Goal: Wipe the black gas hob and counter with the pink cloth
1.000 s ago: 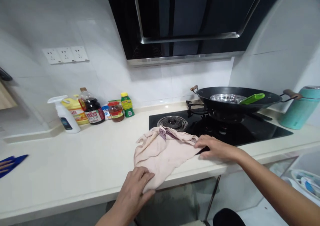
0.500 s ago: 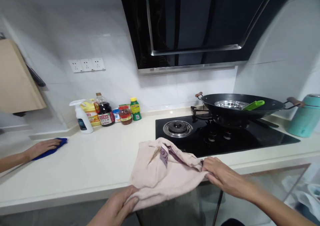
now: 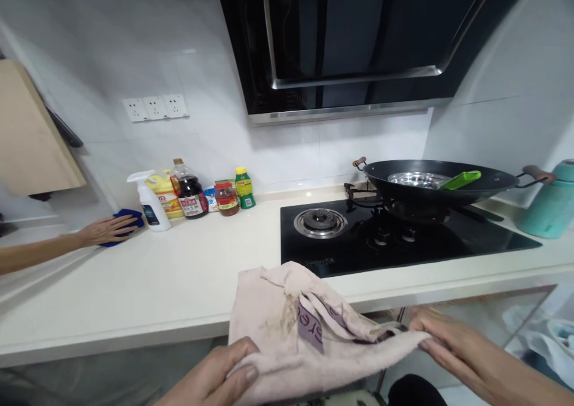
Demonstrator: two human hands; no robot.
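Note:
A pale pink towel (image 3: pixel 273 346) with a purple lettered band and brownish stains hangs between my hands at the front edge of the counter. My left hand (image 3: pixel 219 370) is closed, pinching its lower left part between thumb and fingers. The towel's right end is gripped by my right hand (image 3: pixel 457 340), also closed, and the cloth is pulled taut and folded between them. Just behind the towel lies the black gas stove (image 3: pixel 359 256), with its left burner (image 3: pixel 320 222) bare.
A black wok (image 3: pixel 484 185) holds a steel strainer (image 3: pixel 412 180) and a green-handled utensil (image 3: pixel 461 180). Another person's hand (image 3: pixel 101 231) presses a blue cloth (image 3: pixel 125 223) beside a spray bottle (image 3: pixel 155 205). Sauce bottles (image 3: pixel 191 194) line the wall; a teal flask (image 3: pixel 547 208) stands right.
My right hand has moved right and a little down, stretching the towel wider and lower. The other person's hand has slid the blue cloth back toward the spray bottle.

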